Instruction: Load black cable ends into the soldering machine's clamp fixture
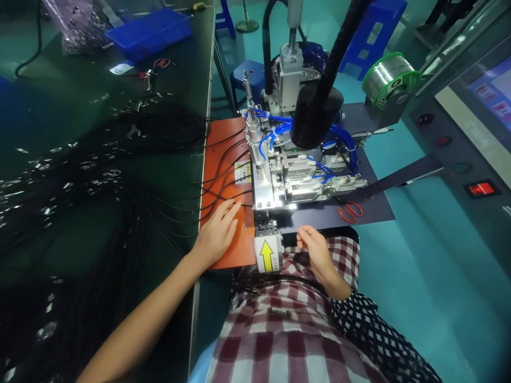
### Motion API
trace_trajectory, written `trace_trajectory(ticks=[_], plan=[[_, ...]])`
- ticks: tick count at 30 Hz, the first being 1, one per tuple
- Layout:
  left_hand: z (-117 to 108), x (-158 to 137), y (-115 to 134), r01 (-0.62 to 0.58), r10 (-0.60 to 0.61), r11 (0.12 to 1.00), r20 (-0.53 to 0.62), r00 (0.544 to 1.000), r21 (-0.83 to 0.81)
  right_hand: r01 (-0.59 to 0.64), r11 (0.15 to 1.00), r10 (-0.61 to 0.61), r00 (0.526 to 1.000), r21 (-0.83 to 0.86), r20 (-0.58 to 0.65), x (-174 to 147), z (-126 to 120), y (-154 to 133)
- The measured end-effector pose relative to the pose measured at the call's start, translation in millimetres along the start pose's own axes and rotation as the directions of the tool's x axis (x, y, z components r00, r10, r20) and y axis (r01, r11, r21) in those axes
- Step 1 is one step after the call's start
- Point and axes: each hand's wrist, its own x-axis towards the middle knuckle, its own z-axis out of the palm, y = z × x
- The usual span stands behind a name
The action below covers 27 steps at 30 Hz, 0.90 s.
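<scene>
Orange board [244,246] joining the worktop [170,170], at left, to a metal bench machine [303,186] at centre. Black cables [139,229] run from bundles on the worktop across the board, several with their ends at the machine's left edge. The two hands are well apart. The left hand [216,232] lies over the near part of the board, its fingers loosely extended towards the cable ends; whether it grips a cable cannot be told. The right hand [317,252] is raised above the lap, just nearer than the machine, thumb and fingertips drawn together; whether anything is pinched there cannot be told. Between the hands stands a plate with a yellow arrow [266,255]. Right of the machine's near side lie red-handled scissors [351,213]. Above the machine hangs a black nozzle [317,117]; to its far right is a green-rimmed spool [393,80] of silvery wire. Far left on the worktop: a blue tray [151,29].
</scene>
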Motion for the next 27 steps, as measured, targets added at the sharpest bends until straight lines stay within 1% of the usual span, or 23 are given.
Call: trace_trajectory(ticks=[1,2,3,4,5,6,7,8,9,11,13,16,18,21,24,27], plan=[[-3.7,-12.6,0.9,-0.027,0.026,0.999,-0.020,0.999,-0.032,0.003,1.000,-0.003,1.000,-0.003,-0.002,-1.3,-2.8,-0.7],[-6.9,-27.6,2.8,-0.097,0.095,0.994,-0.037,0.995,-0.050,0.005,1.000,-0.005,1.000,-0.006,-0.004,-2.5,-5.6,-1.3],[-9.1,-43.7,5.9,-0.219,0.220,0.974,0.013,0.975,-0.056,0.006,1.000,-0.006,1.000,-0.008,-0.007,-3.7,-8.0,-2.0],[-10.3,-59.9,10.0,-0.358,0.364,0.931,0.116,0.924,-0.070,0.006,1.000,-0.006,1.000,-0.008,-0.010,-4.8,-9.8,-2.7],[-10.3,-74.6,15.0,-0.454,0.456,0.888,0.242,0.856,-0.070,0.005,1.000,-0.005,1.000,-0.006,-0.013,-5.8,-10.6,-3.5],[-9.2,-86.9,20.5,-0.504,0.481,0.863,0.355,0.802,-0.032,0.004,1.000,-0.004,1.000,-0.007,-0.012,-6.8,-10.4,-4.5],[-7.4,-96.1,26.1,-0.521,0.451,0.853,0.450,0.771,0.038,0.004,1.000,-0.004,1.000,-0.009,-0.005,-7.9,-9.3,-5.6],[-5.4,-101.7,31.3,-0.521,0.393,0.845,0.521,0.758,0.120,0.004,1.000,-0.004,1.000,-0.013,0.007,-9.2,-7.4,-7.1],[-3.6,-104.0,35.7,-0.510,0.326,0.838,0.575,0.751,0.192,0.004,1.000,-0.004,1.000,-0.019,0.024,-10.6,-5.1,-8.7],[-2.9,-100.9,41.1,-0.479,0.229,0.840,0.633,0.740,0.256,0.001,0.999,0.001,0.998,-0.037,0.059,-13.9,-0.9,-12.5],[-7.6,-92.8,42.2,-0.432,0.189,0.870,0.649,0.737,0.237,0.004,0.999,0.000,0.997,-0.044,0.077,-17.1,0.7,-16.0],[-20.5,-82.4,38.2,-0.347,0.193,0.929,0.627,0.754,0.131,0.015,0.999,-0.013,0.998,-0.036,0.063,-20.0,-2.5,-18.8],[-29.3,-78.4,34.9,-0.291,0.213,0.956,0.589,0.780,0.039,0.018,1.000,-0.017,0.999,-0.024,0.052,-20.2,-5.9,-18.7],[-42.7,-72.2,33.0,-0.223,0.234,0.971,0.512,0.826,-0.084,0.020,1.000,-0.019,0.998,-0.011,0.057,-18.9,-8.2,-17.7],[-60.0,-64.7,34.0,-0.177,0.254,0.962,0.456,0.853,-0.206,0.028,1.000,-0.027,0.997,-0.011,0.067,-19.5,-5.3,-19.2],[-73.6,-61.5,33.1,-0.149,0.243,0.950,0.349,0.905,-0.275,0.051,0.998,-0.049,0.992,-0.023,0.112,-26.1,0.1,-24.0]])
